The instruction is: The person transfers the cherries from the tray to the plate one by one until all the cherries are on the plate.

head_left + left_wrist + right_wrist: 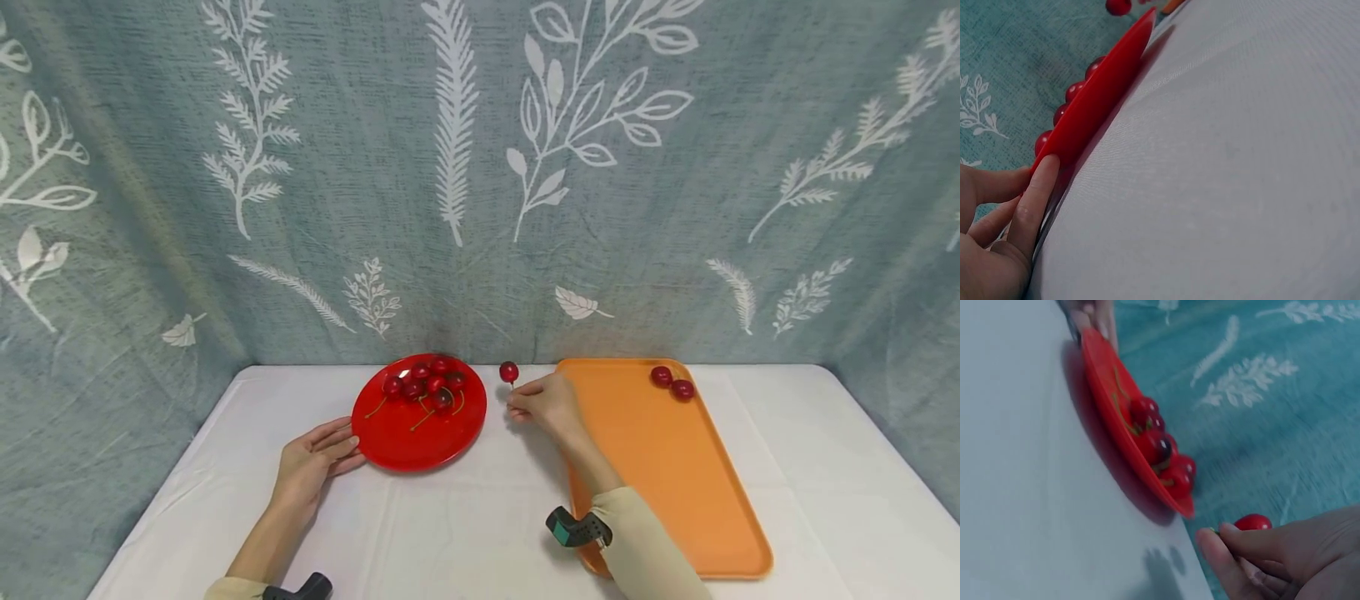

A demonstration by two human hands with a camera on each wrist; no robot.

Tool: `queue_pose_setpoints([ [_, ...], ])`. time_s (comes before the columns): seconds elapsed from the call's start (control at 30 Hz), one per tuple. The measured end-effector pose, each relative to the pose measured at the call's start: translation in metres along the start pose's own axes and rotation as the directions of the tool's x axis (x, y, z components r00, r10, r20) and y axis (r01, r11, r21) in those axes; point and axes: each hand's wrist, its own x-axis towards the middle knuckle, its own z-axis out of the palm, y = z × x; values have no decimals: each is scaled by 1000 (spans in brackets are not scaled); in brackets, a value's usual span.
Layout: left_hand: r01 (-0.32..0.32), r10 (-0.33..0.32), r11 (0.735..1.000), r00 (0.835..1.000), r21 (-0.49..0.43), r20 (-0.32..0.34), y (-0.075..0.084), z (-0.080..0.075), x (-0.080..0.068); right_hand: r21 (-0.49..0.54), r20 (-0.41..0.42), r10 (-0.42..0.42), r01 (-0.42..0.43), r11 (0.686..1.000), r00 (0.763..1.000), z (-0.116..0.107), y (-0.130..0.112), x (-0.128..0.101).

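Observation:
A round red plate carries several dark red cherries with green stems, gathered toward its far side. My left hand grips the plate's left rim between thumb and fingers; the left wrist view shows the fingertips at that edge. Just right of the plate, my right hand pinches a single cherry by its stem, the fruit raised above the fingers. In the right wrist view this cherry is partly hidden behind the thumb.
An orange rectangular tray lies on the right, beneath my right forearm. Two cherries sit in its far right corner. A white cloth covers the table, and a blue-green patterned curtain hangs behind it.

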Motion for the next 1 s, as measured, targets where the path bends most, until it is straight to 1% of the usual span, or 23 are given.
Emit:
queue_pose_setpoints([
  [0.17, -5, 5, 1000, 1000, 11, 8, -1, 2, 0, 3, 54, -8, 8, 1000, 999, 13, 1, -4],
  [0.37, 1, -1, 1000, 1000, 17, -6, -1, 2, 1, 31, 104, -30, 26, 999, 994, 29, 0, -4],
  [0.43, -2, 2, 1000, 1000, 13, -6, -2, 1, 0, 25, 114, -28, 25, 999, 993, 34, 0, -5],
  [0.6, -18, 18, 1000, 1000, 2, 5, -1, -1, 0, 6, 74, -30, 30, 1000, 997, 43, -4, -8],
  [0.73, -7, 7, 1000, 1000, 0, -5, 0, -1, 1, 7, 41, -27, 27, 1000, 999, 47, -7, -8],
  [0.8, -2, 2, 1000, 1000, 3, -8, -1, -1, 1, 2, 36, -19, 18, 1000, 999, 49, -8, -8],
  [1.0, -29, 29, 999, 999, 19, 19, -1, 0, -1, -38, 44, -25, 27, 999, 999, 49, -10, -8],
])
